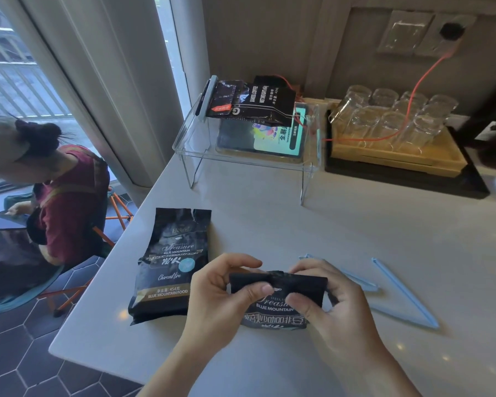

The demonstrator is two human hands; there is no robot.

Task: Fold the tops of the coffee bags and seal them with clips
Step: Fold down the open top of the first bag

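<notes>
I am pinching the folded top of a black coffee bag (278, 299) with both hands: my left hand (221, 293) is gripping its left corner, my right hand (327, 299) its right corner, thumbs pressing on the front. The bag is lying on the white surface (327, 230) nearest me. Just left of it, a second coffee bag (169, 262) is lying flat, top unfolded. To its right, two light blue clips (407, 296) are resting open. Beyond it, more bags (252, 101) are sitting on a clear stand (241, 156), beside a tray of glasses (393, 121).
</notes>
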